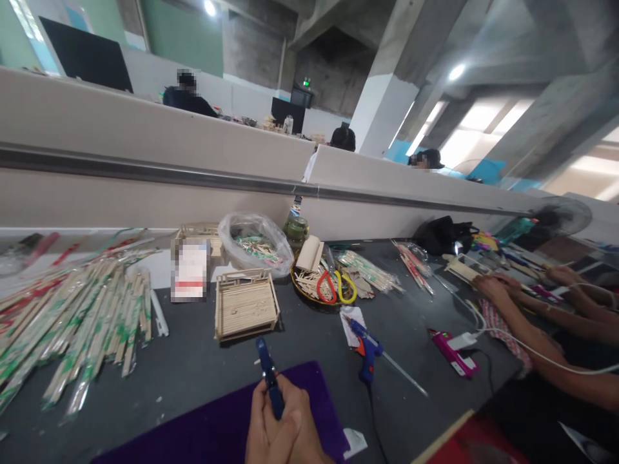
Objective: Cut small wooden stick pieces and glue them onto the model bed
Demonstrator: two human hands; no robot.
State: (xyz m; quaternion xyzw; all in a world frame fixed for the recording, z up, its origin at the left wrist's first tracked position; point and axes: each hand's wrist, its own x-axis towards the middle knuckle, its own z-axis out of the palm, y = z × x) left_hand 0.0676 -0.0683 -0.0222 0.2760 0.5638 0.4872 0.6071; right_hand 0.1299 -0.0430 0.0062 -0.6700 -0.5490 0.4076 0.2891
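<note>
My left hand (261,415) and my right hand (297,412) are pressed together at the bottom middle. Between their closed fingers stands a dark blue hand tool (269,374) with shiny metal pivots, pointing away from me; its exact kind is unclear. A small pale bit of stick (257,362) shows beside its upper part. Under the hands lies a purple mat (207,419). Just beyond is a square tray built of wooden sticks (246,306), with a low railing. To the right a blue glue gun (370,357) rests with a clear glue stick (403,372) near it.
Bundles of wrapped chopsticks (106,309) cover the left. Behind are a plastic bag of scraps (256,241), a basket (314,301) and red-and-yellow-handled scissors (336,287). A pink power strip (454,354) and a co-worker's arms (536,335) are at right. A partition (145,174) runs behind.
</note>
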